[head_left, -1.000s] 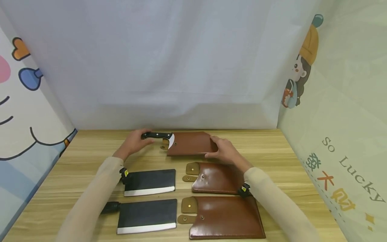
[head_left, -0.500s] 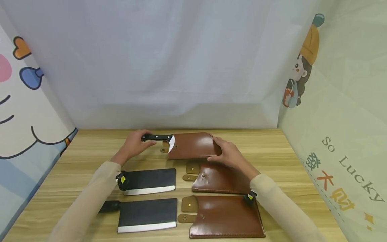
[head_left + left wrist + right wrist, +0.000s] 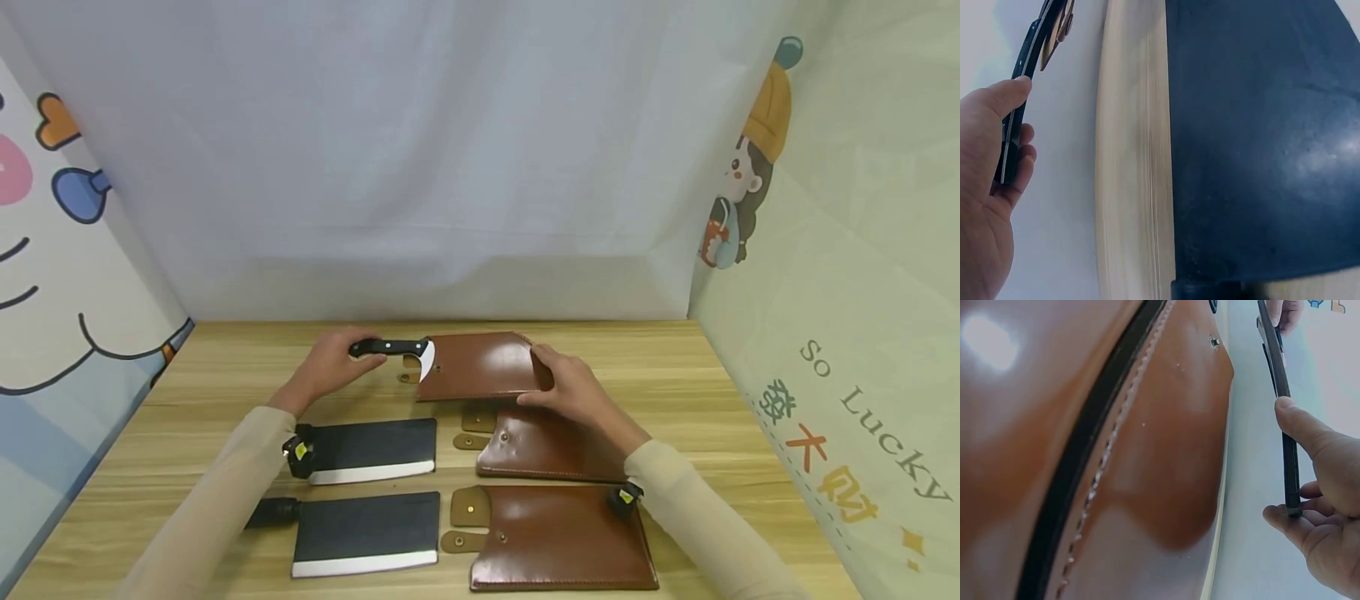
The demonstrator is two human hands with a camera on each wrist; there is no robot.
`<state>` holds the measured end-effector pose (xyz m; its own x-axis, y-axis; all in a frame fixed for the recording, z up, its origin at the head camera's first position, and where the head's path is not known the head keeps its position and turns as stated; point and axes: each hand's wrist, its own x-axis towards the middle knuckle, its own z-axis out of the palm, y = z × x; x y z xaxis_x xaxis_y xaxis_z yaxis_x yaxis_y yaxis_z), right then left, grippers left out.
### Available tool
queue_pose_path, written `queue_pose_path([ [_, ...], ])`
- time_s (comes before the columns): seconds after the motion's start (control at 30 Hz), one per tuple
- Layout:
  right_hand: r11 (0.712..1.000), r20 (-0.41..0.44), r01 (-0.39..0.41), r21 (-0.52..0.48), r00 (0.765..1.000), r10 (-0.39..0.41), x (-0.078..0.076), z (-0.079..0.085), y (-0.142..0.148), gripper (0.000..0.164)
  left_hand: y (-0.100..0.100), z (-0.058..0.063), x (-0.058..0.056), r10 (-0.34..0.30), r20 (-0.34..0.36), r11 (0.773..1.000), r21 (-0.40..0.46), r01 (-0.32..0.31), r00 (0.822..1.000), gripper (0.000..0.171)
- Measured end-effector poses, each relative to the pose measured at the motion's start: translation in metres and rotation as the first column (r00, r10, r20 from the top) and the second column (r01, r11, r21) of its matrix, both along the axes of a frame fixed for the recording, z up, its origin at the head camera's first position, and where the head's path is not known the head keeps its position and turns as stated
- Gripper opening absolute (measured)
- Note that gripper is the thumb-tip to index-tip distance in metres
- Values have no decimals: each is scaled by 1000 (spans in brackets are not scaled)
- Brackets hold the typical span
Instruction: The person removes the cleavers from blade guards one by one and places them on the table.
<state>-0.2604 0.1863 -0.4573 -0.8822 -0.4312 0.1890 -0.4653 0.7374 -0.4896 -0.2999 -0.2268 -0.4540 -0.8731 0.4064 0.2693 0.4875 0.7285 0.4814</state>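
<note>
At the back of the table, my left hand [image 3: 324,365] grips the black riveted handle [image 3: 390,347] of a cleaver. Most of its blade is hidden inside a brown leather sheath [image 3: 480,365], with a curved silver strip showing at the mouth. My right hand [image 3: 573,390] holds the sheath's right end, thumb on the near side. Seen edge-on in the right wrist view, the sheath [image 3: 1289,465] lies between thumb and fingers. In the left wrist view the thumb and curled fingers wrap the handle [image 3: 1025,57]. A tan snap strap [image 3: 408,377] hangs behind the handle.
Two black-bladed cleavers lie at the left, one farther back [image 3: 375,446] and one nearer [image 3: 366,533]. To their right lie two brown sheaths, a back one [image 3: 551,446] and a front one [image 3: 566,537], tan straps leftward. White cloth [image 3: 450,167] hangs behind the wooden table [image 3: 165,450].
Both hands have drawn the sheathed cleaver slightly toward me, and the sheath now overlaps the top of the back sheath. The grips stay the same; the other cleavers and sheaths have not moved.
</note>
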Motion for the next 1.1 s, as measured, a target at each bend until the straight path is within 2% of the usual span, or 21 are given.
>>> queue_pose_path([
  [0.2,1000,6,5,-13,1000,-5,1,1,1,94,1,1,4,-17,46,999,31,16,999,41],
  [0.6,1000,-9,5,-27,1000,-5,4,-1,6,92,4,3,5,6,18,999,36,-6,1000,31],
  [1.1,999,-14,13,-37,1000,-14,11,0,9,93,-4,6,8,19,-6,997,77,-19,1000,34],
])
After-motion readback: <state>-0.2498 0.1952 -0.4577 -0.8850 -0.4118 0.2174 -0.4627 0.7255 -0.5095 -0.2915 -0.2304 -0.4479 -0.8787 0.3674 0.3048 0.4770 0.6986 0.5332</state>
